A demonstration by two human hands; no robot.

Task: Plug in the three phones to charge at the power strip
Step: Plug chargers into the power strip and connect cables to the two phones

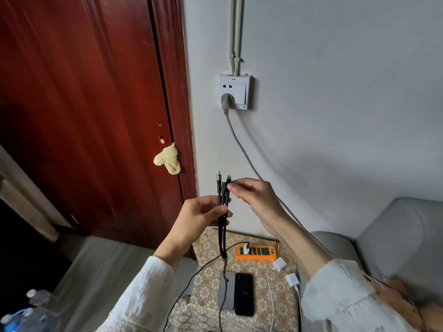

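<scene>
Nearest the camera, two white sleeves are seen, and beyond them both hands are raised over a stool covered with a floral cloth. The left hand is closed around a black braided multi-head cable, held upright, while the right hand is pinched on one of its connector tips, as if one head is being singled out. On the cloth below, a grey phone and a black phone are laid side by side, touching; a third phone cannot be made out. Farther back, an orange power strip is set with one white charger already seated at its left end. Two loose white adapters are left just right of the phones. The step in hand is judged to be choosing a connector; next, the chosen tip would need to be lowered and lined up with a phone's port. On the far wall, a white socket is occupied by a grey plug. No brand or writing can be read.
</scene>
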